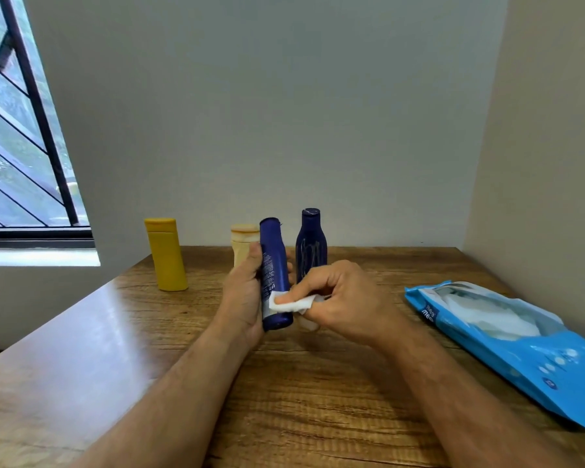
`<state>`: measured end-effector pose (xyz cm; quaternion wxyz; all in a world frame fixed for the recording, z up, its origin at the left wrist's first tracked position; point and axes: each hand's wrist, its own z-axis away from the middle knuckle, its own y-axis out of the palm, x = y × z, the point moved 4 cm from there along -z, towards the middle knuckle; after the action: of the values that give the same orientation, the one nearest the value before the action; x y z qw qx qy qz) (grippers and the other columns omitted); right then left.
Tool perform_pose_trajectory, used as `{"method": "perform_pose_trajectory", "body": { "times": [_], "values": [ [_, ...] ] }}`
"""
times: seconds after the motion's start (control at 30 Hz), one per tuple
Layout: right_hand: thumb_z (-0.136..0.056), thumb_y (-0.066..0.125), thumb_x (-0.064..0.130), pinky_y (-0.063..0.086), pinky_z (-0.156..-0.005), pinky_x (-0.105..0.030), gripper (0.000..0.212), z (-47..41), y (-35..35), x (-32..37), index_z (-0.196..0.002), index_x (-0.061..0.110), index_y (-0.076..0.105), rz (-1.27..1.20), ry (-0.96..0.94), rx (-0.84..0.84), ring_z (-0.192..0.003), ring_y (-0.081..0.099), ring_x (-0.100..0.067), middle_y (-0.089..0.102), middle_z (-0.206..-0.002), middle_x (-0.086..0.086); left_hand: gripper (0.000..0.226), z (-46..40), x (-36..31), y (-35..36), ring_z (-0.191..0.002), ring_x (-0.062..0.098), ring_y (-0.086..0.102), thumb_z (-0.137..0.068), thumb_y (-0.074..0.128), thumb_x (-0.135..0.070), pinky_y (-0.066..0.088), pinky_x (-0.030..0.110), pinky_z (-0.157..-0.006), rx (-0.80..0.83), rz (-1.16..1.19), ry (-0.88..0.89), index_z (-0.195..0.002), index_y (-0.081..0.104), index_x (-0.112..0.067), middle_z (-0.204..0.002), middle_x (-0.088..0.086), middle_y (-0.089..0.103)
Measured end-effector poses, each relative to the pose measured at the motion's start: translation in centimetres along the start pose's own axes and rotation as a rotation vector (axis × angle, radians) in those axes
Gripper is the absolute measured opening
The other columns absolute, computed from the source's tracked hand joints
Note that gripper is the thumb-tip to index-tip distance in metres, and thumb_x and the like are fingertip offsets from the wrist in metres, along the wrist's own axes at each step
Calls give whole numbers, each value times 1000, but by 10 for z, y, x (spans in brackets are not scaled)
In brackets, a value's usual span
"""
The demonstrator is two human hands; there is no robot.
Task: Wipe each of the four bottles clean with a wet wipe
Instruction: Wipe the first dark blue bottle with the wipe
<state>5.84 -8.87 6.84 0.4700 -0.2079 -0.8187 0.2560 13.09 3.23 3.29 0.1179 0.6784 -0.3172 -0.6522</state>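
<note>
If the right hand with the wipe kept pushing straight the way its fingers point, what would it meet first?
The right hand points left, pressing the wet wipe onto the blue bottle held by the left hand. It meets that bottle first, probably the left palm behind it.

Three bottles [167, 255] behind held bottle [275, 275]; wipes pack [507, 346] right, on table [301, 400].

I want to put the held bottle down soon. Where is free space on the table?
Bare wood lies between the yellow bottle and the left hand, and between the right hand and the wipes pack. It is crowded behind the hands, around the beige bottle and standing blue bottle.
</note>
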Motion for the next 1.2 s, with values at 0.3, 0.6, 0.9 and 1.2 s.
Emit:
{"method": "perform_pose_trajectory", "body": {
  "times": [0.3,0.6,0.9,1.2],
  "values": [
    [-87,71,20,58,-63,-26,20,-1,-5,-6,-100,33,77,-232,4,-257,-77,67,-13,71,-88,10,40,15,3,21,-86,21,74,-87,56,-47,60,38,-76,178,-94,26,-103,74,-15,-94,8,78],
    [-83,68,4,58,-61,-25,29,0,0,-2,-93,29,78,-110,20,-35,-70,68,-17,72,-75,15,57,3,-8,4,-61,13,57,-84,62,-51,53,28,-53,-70,3,127,-126,58,-13,-76,2,53],
    [-84,73,14,61,-66,-37,18,-1,2,-3,-93,28,79,-266,45,-33,-77,68,-24,74,-83,5,34,15,-8,14,-51,14,62,-97,52,-42,55,28,-49,113,-20,49,-116,59,-15,-64,4,63],
    [-90,67,17,60,-67,-27,22,0,-6,-10,-103,32,76,-194,23,-322,-85,65,-8,70,-96,12,39,17,-6,16,-84,21,74,-91,56,-40,60,35,-67,150,30,16,-113,74,-13,-107,10,75]
  ]
}}
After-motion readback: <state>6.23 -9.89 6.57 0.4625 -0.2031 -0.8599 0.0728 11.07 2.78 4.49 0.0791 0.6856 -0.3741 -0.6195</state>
